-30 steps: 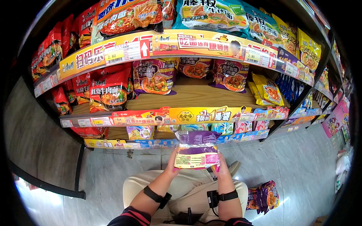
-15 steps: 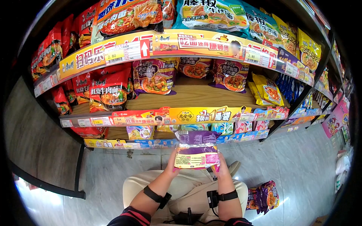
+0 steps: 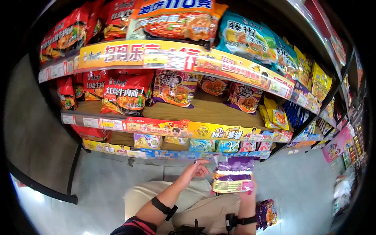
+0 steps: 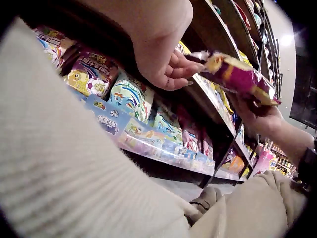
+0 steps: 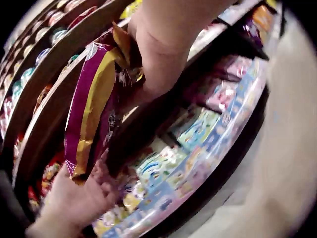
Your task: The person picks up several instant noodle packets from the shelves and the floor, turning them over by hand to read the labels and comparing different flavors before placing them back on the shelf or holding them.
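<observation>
A purple and yellow noodle packet (image 3: 233,175) is up in front of the knees, its printed back toward the head camera. My right hand (image 3: 248,192) grips its right edge; in the right wrist view that hand (image 5: 161,54) covers part of the packet (image 5: 91,109). Off the packet's left side is my left hand (image 3: 194,170), empty, fingers loosely bent, with a gap between in the head view. The left wrist view has the left hand (image 4: 166,54) close to the packet (image 4: 237,77). More purple packets (image 3: 266,214) lie on the floor by the right knee.
The middle shelf (image 3: 176,111) holds red packets (image 3: 127,92) on the left, purple ones (image 3: 175,88) in the middle and yellow ones (image 3: 275,113) on the right. Small bags (image 3: 201,145) stand on the low shelf. Large bags (image 3: 172,21) fill the top shelf.
My left hand has let go of the packet and come away from its left side. The right hand has carried the packet to the right. The head view has turned and shifted.
</observation>
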